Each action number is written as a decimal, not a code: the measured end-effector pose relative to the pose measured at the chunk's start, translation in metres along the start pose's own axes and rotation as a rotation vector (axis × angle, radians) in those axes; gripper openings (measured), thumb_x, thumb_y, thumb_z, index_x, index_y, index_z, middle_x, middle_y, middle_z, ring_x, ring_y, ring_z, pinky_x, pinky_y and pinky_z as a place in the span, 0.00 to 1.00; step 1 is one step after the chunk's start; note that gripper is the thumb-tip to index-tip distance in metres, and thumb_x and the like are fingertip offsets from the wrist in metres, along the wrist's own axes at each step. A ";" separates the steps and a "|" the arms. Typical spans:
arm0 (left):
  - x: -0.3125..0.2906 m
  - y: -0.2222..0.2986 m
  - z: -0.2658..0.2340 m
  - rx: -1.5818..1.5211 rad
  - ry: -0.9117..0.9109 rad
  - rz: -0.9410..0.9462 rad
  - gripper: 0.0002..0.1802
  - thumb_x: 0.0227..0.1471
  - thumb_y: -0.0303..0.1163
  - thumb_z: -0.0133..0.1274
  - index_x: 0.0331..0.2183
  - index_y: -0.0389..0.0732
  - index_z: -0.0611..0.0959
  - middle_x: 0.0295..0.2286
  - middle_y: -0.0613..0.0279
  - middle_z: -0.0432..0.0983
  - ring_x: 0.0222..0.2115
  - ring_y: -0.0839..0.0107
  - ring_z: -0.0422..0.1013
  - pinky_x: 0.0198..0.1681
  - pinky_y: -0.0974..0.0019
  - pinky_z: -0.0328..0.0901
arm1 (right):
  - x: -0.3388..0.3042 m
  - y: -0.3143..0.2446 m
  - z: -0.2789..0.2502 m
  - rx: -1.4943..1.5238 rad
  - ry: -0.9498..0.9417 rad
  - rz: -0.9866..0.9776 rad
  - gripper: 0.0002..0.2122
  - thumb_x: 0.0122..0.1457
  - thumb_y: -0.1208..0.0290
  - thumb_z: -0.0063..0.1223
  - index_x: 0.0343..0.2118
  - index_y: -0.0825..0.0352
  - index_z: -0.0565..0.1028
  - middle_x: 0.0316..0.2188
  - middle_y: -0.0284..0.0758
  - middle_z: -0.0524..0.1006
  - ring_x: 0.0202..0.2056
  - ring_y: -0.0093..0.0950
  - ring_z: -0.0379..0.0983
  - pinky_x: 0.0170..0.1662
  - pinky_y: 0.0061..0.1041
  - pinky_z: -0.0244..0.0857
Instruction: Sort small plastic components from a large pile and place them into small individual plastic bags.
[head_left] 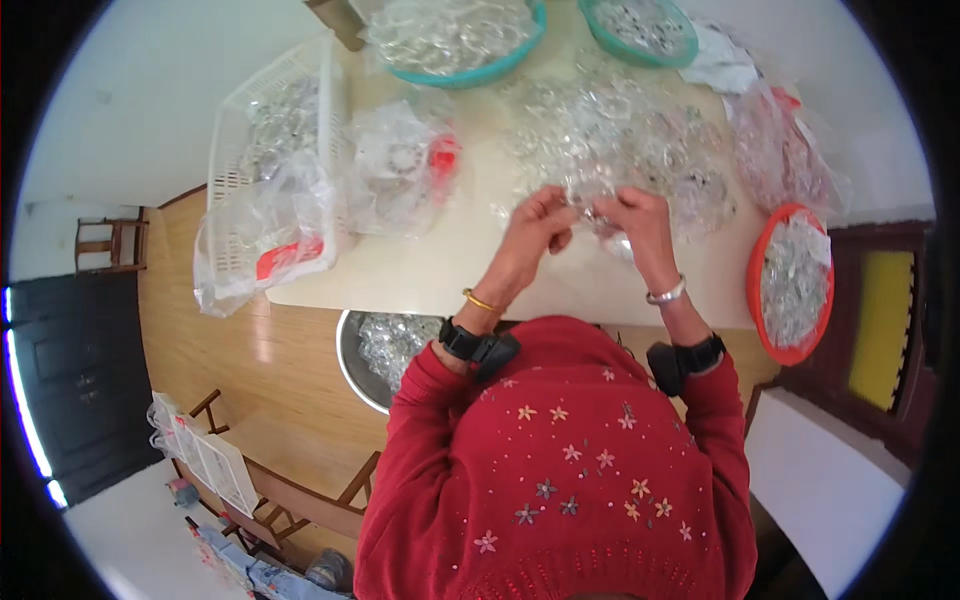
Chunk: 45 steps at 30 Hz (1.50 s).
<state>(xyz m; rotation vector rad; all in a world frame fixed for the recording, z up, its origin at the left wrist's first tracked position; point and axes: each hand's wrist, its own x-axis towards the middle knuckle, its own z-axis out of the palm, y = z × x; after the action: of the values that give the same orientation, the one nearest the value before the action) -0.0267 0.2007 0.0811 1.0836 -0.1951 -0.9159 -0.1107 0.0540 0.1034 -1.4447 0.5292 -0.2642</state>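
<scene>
My left hand (543, 225) and my right hand (642, 222) are close together over the near part of a pale table (440, 280). The fingers of both hands are pinched on a small clear plastic piece (588, 196) between them. Its exact kind is too blurred to make out. Just beyond my hands spreads a loose heap of clear, shiny plastic pieces (620, 130), some with dark specks. A gold-coloured bangle circles my left wrist, a silver one my right, and a black strapped device sits on each forearm.
A white plastic basket (338, 120) with clear bags stands left; beside it lies a clear bag with red print (395, 165). Teal (475, 77) and green (640, 57) basins sit at the back. Right are a pinkish bag (785, 155) and a red basin (756, 290). A metal basin (346, 370) is below.
</scene>
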 end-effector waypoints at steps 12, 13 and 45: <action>0.015 0.028 -0.021 0.303 0.103 -0.180 0.08 0.50 0.31 0.51 0.22 0.40 0.76 0.15 0.71 0.63 0.15 0.80 0.58 0.19 0.75 0.52 | -0.038 0.058 -0.037 -0.206 0.041 0.201 0.08 0.56 0.71 0.50 0.28 0.71 0.75 0.17 0.31 0.73 0.17 0.17 0.68 0.21 0.16 0.62; 0.027 0.047 -0.022 0.332 0.058 -0.034 0.08 0.48 0.30 0.53 0.21 0.39 0.74 0.15 0.69 0.64 0.15 0.79 0.60 0.18 0.74 0.54 | -0.040 0.062 -0.042 -0.207 0.038 0.212 0.08 0.56 0.71 0.50 0.28 0.71 0.75 0.17 0.31 0.73 0.17 0.17 0.68 0.21 0.16 0.62; 0.089 -0.079 -0.014 0.793 0.281 0.205 0.37 0.35 0.32 0.65 0.46 0.30 0.66 0.30 0.55 0.69 0.26 0.64 0.69 0.28 0.65 0.66 | 0.021 0.091 -0.039 0.482 0.068 0.412 0.13 0.55 0.63 0.53 0.36 0.69 0.72 0.29 0.36 0.74 0.28 0.28 0.74 0.30 0.24 0.70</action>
<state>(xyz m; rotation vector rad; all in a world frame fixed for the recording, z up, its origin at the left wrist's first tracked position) -0.0061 0.1337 -0.0164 1.8696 -0.4478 -0.4833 -0.1249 0.0207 0.0091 -0.8390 0.7465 -0.1004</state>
